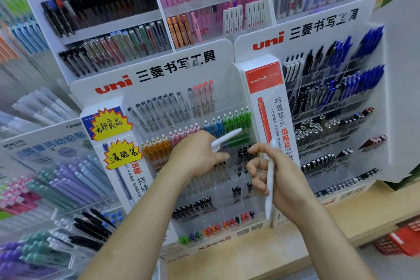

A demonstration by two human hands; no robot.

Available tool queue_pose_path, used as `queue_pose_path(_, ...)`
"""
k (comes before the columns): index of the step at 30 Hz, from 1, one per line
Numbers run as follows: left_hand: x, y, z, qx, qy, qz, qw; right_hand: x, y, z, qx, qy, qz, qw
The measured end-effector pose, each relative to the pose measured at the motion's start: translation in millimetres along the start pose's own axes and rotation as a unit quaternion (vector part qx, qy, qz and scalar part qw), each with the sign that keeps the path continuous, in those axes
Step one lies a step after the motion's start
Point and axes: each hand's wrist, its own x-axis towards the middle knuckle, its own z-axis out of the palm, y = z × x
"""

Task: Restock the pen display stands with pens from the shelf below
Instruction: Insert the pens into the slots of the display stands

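Hands met at the centre of the frame, before the middle uni display stand (pixel 159 79). Left hand (pixel 195 154) had its fingers closed around one white pen (pixel 227 137), whose end pointed up and right over the green pens (pixel 238 120). Right hand (pixel 281 177) pinched a second white pen (pixel 270 179), held nearly upright, just beside the stand's right edge.
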Motion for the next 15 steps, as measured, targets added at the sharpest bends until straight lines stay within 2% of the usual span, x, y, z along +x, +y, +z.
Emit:
queue_pose_path(2,-16.9,-3.8,0.0,-0.153,0.040,0.028,0.987,-2.3,-0.5,-1.2,0.052,-0.023,0.022,0.998)
queue_pose_path(3,-26.7,-2.7,1.1,-0.265,0.034,0.030,0.963,-2.7,-0.4,-0.7,0.082,-0.037,0.031,0.995)
queue_pose_path(5,-41.5,2.5,7.5,-0.477,-0.006,0.015,0.879,-3.8,0.8,1.9,0.117,-0.058,0.046,0.990)
queue_pose_path(6,-44.9,4.2,12.5,-0.547,-0.015,0.005,0.837,-4.7,1.8,4.7,0.097,-0.064,0.050,0.992)
queue_pose_path(8,-46.0,7.0,21.9,-0.631,-0.004,-0.015,0.776,-9.4,4.4,11.3,-0.033,-0.073,0.040,0.996)
queue_pose_path(11,-44.1,10.9,27.8,-0.706,0.035,-0.032,0.706,-16.9,6.4,25.4,-0.216,-0.115,-0.003,0.970)
queue_pose_path(15,-44.5,10.7,25.2,-0.763,0.091,-0.057,0.637,-19.3,4.4,30.8,-0.225,-0.131,-0.003,0.965)
